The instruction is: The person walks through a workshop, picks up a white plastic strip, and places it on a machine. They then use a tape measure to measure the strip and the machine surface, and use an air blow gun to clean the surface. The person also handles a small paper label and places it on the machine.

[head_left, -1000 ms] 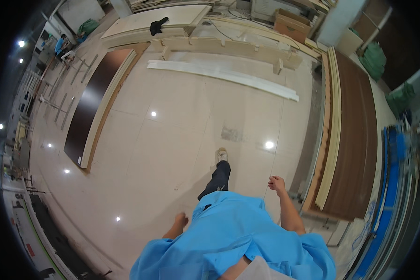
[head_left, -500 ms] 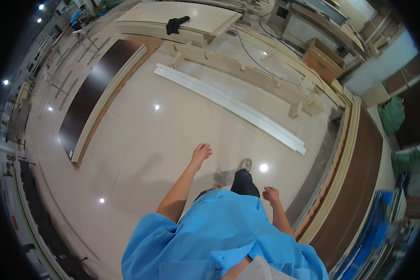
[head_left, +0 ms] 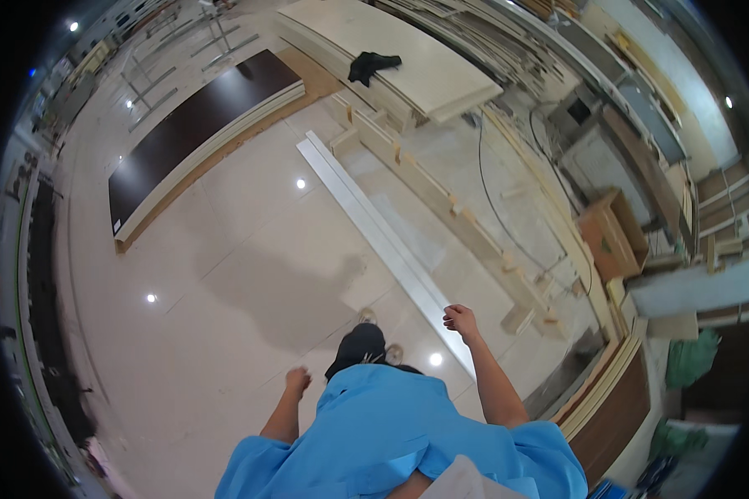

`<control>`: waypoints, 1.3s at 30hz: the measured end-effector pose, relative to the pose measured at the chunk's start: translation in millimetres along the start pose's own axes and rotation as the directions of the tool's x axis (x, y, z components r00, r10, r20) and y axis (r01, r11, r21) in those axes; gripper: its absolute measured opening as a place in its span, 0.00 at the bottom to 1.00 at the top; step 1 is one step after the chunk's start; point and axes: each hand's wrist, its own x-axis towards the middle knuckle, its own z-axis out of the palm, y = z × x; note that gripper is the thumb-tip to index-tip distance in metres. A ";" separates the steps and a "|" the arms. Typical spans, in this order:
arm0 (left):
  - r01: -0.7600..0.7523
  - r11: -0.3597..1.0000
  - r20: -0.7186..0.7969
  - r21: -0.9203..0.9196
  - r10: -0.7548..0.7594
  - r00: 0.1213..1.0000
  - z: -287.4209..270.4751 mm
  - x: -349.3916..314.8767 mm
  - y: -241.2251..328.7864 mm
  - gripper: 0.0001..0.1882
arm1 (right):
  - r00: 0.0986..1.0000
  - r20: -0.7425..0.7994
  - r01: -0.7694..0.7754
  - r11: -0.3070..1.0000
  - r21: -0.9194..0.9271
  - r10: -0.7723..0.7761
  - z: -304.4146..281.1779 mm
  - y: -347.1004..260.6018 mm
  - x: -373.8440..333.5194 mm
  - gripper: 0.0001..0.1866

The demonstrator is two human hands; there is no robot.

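My right hand [head_left: 459,323] swings at the right, over the near end of a long white strip [head_left: 373,229] lying on the tiled floor. Its fingers are loosely curled, and nothing shows in them. I cannot see it touching the strip. My left hand [head_left: 298,381] hangs at the left above bare tiles, blurred, so its fingers are hard to read. Below the hands, my shoes stand on the floor. Just beyond the strip lies a long pale wooden frame [head_left: 424,183] with short cross blocks.
A dark brown panel stack [head_left: 204,125] lies at the far left. Cream boards [head_left: 399,54] with a black cloth [head_left: 373,68] on top lie at the back. On the right stand a cardboard box [head_left: 612,237] and brown panels [head_left: 612,416]; a cable [head_left: 484,162] trails across the floor.
The view has turned to the right and moved nearer the white strip. My right hand has swung forward and my left hand back; the other foot is now in front.
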 end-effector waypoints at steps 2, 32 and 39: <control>0.302 0.721 -0.024 -0.624 -0.404 0.915 7.6 -8.1 -10.1 0.08 | 0.998 0.059 0.035 0.992 -0.124 -0.028 -8.7 -54.3 56.7 0.16; -0.349 -0.147 -0.113 -0.925 -0.771 0.627 520.6 -64.4 490.0 0.18 | 0.622 0.657 0.568 0.332 -0.753 0.427 144.2 -406.7 519.8 0.15; -0.618 -0.551 0.093 -0.561 -0.783 0.614 647.7 -79.8 536.0 0.20 | 0.434 0.602 0.882 -0.180 -0.436 0.670 133.3 -337.4 443.0 0.14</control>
